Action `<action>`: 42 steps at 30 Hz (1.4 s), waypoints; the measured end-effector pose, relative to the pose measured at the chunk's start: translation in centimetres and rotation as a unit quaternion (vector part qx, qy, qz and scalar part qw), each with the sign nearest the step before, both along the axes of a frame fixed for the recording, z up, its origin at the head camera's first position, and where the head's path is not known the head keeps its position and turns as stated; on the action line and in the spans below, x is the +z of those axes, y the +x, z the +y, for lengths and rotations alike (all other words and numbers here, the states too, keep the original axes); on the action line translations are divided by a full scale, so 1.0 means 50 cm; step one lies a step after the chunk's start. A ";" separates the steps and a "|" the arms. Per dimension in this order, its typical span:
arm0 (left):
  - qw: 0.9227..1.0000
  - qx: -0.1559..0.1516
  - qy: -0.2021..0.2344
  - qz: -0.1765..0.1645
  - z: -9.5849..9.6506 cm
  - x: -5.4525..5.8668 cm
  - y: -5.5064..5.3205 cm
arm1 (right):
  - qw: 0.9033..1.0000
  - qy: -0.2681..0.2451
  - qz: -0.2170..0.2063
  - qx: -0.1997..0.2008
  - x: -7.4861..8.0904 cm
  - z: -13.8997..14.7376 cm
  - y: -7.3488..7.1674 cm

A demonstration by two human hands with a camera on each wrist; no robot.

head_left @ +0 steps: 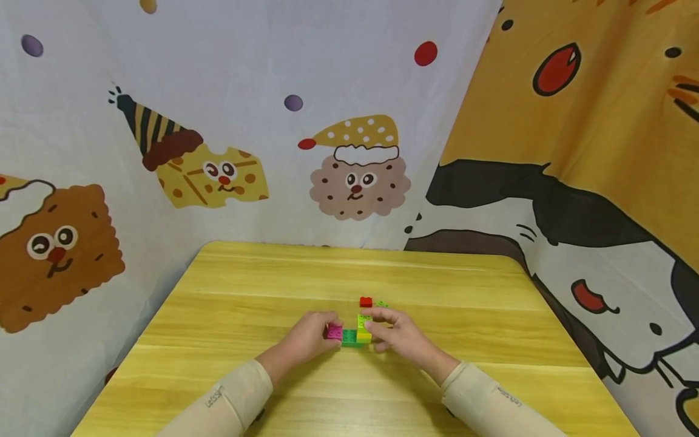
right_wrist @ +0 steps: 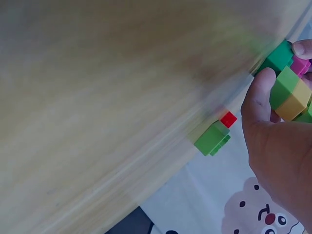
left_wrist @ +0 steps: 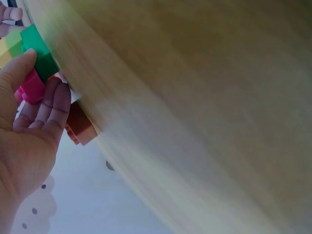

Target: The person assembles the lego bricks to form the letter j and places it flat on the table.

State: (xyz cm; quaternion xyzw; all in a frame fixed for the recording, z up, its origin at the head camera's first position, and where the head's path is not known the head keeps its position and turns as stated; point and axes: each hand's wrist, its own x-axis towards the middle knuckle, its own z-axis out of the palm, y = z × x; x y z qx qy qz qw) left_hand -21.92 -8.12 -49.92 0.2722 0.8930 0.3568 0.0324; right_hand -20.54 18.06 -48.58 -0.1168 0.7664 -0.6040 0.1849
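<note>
My left hand (head_left: 308,335) pinches a pink toy building brick (head_left: 335,332) between thumb and fingers. Beside the pink brick is a dark green brick (head_left: 349,337), low at the table. At its right end rises a stack with a yellow brick (head_left: 364,336) and a light green brick (head_left: 363,319) above it. My right hand (head_left: 401,335) grips this stack from the right, covering part of it. In the right wrist view the thumb lies against the stack, close to the dark green brick (right_wrist: 279,57).
Behind the hands, a red brick (head_left: 366,301) and a loose light green brick (head_left: 381,304) lie on the wooden table (head_left: 246,279). A patterned cloth (head_left: 235,79) hangs beyond the table's back edge.
</note>
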 end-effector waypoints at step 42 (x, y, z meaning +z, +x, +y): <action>1.000 -0.003 0.008 0.002 -0.002 -0.006 -0.002 | 0.996 -0.065 -0.050 -0.022 -0.026 -0.010 -0.005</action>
